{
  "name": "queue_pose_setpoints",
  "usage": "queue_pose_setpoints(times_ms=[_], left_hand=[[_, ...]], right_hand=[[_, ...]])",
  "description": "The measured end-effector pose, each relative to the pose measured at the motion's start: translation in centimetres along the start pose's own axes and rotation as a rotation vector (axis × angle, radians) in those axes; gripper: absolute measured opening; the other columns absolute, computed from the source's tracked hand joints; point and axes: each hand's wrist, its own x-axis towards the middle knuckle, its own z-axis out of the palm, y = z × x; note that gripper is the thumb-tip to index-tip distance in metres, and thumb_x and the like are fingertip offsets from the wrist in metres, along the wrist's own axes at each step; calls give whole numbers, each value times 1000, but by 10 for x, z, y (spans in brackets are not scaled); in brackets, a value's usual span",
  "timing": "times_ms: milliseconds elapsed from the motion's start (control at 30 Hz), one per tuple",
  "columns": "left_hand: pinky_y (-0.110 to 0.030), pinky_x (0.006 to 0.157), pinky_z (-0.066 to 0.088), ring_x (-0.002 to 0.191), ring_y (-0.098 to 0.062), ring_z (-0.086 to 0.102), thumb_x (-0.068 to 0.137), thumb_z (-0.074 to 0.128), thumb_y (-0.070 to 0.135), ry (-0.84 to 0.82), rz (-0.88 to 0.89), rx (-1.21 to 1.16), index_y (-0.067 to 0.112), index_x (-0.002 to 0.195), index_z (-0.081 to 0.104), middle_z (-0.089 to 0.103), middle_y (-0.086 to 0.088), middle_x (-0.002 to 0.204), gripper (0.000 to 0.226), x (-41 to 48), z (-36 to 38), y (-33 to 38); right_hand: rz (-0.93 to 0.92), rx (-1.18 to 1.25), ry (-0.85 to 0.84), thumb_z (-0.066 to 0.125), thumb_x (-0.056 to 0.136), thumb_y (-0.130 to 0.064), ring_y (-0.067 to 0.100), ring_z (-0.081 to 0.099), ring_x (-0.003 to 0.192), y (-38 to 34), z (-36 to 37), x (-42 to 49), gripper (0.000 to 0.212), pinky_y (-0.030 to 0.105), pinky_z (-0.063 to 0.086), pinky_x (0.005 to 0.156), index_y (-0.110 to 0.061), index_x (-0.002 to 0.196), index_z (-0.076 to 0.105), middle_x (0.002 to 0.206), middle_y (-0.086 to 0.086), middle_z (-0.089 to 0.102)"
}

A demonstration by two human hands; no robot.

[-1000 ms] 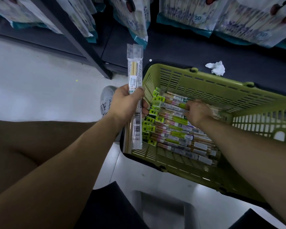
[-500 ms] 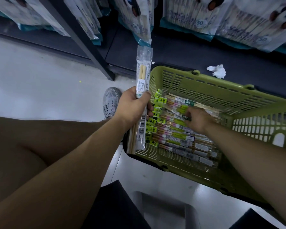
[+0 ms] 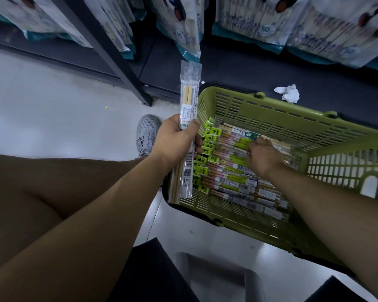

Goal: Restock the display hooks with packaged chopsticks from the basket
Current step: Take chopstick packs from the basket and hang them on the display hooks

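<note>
A small bundle of clear chopstick packets (image 3: 189, 101) is held upright in the left hand (image 3: 175, 140), fingers and thumb wrapped round its middle, just beside the near-left corner of the green basket (image 3: 271, 105). The remaining packaged chopsticks (image 3: 234, 177) are piled flat inside the basket, which stands on the floor below the shelving. The right hand (image 3: 263, 155) is laid on the pile with fingers curled down; whether a packet is actually pinched cannot be told. The packets are judged light and stiff lengthwise thanks to the sticks inside, though the glossy film is likely slippery, so stacked ones may slide apart. A grip round the middle is suggested for carrying, with the punched header tab left free for the hook.
</note>
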Motion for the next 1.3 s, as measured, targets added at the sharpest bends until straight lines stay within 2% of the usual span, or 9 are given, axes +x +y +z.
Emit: queue_pose_setpoints(times_ms=[233, 400, 500, 767, 967, 1033, 1067, 1167, 1300], left_hand=[[-44, 64, 57, 62, -28, 64, 106, 55, 19, 8, -4, 12, -1, 108, 57, 66, -18, 76, 20, 0, 1, 2], [-45, 65, 58, 63, -29, 64, 106, 56, 19, 10, -3, 17, 4, 106, 57, 67, -17, 76, 15, 1, 2, 3], [-46, 66, 59, 62, -28, 64, 106, 55, 20, 14, -3, 29, -1, 109, 57, 67, -17, 76, 21, 1, 2, 4], [-42, 63, 59, 60, -25, 66, 106, 56, 21, 18, -7, 29, 0, 110, 57, 68, -14, 75, 22, 1, 1, 2], [-37, 58, 60, 58, -22, 66, 105, 56, 22, 62, 11, 61, 10, 99, 58, 68, -6, 68, 13, 0, 5, 2], [-37, 59, 60, 58, -22, 66, 105, 56, 24, 79, 12, 75, 10, 99, 58, 67, -7, 70, 15, -1, 7, 2], [-34, 58, 59, 58, -21, 64, 105, 56, 24, 87, 15, 64, 12, 98, 58, 65, -8, 70, 14, -2, 8, 2], [-22, 50, 54, 60, -21, 58, 107, 54, 26, 110, 11, -11, 16, 97, 55, 58, -10, 73, 14, -10, 18, 2], [-47, 73, 61, 73, -21, 56, 105, 56, 38, 122, 1, -53, 17, 104, 56, 55, -5, 81, 21, -18, 34, -1]], right_hand=[[10, 31, 7, 48, 103, -26, 36, 50, 122, 0, -1, 1, 35, 37, 44, 93, -6, 131, 54, 132, 17, 53], [-36, 61, -51, 57, 99, -36, 28, 55, 95, 5, -4, 5, 19, 32, 44, 73, -18, 103, 57, 112, 12, 62], [-47, 49, -43, 54, 101, -34, 28, 56, 96, 7, -3, 6, 23, 30, 41, 73, -16, 113, 63, 115, 12, 63], [-2, 141, -169, 62, 99, -28, 34, 50, 135, 4, -8, 7, 59, 37, 45, 107, -13, 152, 43, 156, 15, 43], [36, 281, -153, 56, 102, -23, 37, 63, 108, 2, -16, -8, 37, 45, 52, 94, -2, 132, 58, 128, 22, 63], [9, 337, -102, 53, 103, -22, 26, 64, 87, -2, -23, -19, 21, 38, 51, 78, -11, 120, 61, 104, 11, 66], [-12, 367, -50, 53, 103, -22, 19, 59, 71, -4, -26, -25, 5, 34, 44, 67, -20, 101, 57, 86, 3, 61], [-90, 469, 125, 54, 103, -22, 10, 47, 51, -19, -42, -51, 16, 28, 29, 46, -27, 88, 48, 67, -4, 51], [-183, 633, 324, 56, 101, -18, 1, 51, 56, -64, -78, -80, 8, 28, 32, 50, -26, 98, 57, 72, -11, 56]])
